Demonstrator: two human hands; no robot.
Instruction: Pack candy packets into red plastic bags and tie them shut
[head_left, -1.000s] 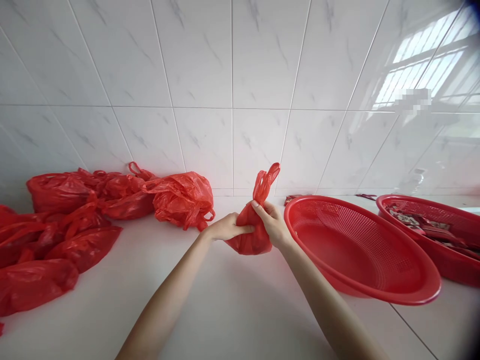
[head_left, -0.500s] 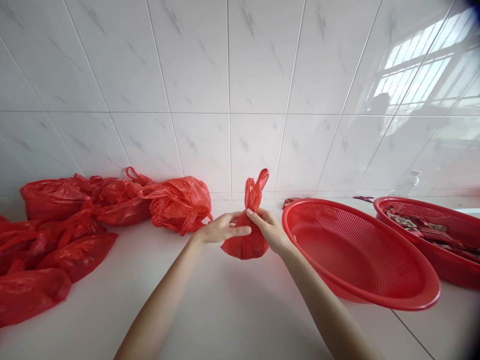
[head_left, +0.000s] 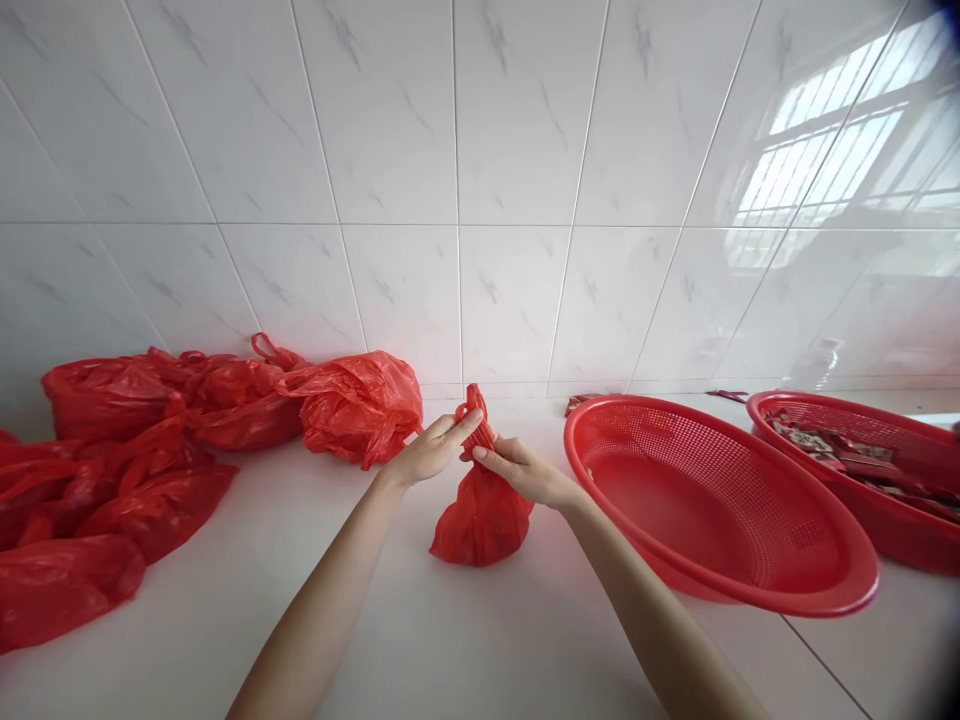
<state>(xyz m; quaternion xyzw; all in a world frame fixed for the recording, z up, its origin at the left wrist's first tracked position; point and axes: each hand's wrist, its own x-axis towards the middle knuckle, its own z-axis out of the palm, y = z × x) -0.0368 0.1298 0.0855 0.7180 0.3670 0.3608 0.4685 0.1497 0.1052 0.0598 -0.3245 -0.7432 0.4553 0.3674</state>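
A red plastic bag [head_left: 481, 520] with a bulging lower part is in front of me, its neck gathered and twisted upward. My left hand [head_left: 429, 450] pinches the top of the neck between thumb and fingers. Just below it, my right hand [head_left: 523, 470] grips the neck from the right, its thumb lying across the front. What fills the bag cannot be made out through the plastic. The fingertips behind the neck are partly hidden.
Several filled red bags [head_left: 150, 510] lie on the left, with a crumpled red bag heap [head_left: 364, 405] by the tiled wall. To the right stands a red perforated basket [head_left: 697, 490]. Beyond it, another red basket [head_left: 915, 540] holds small wrapped packets [head_left: 862, 460].
The held bag has come down, with its top tilting left rather than right. My left hand has moved from the bag's side up to its neck; the right hand has shifted slightly lower.
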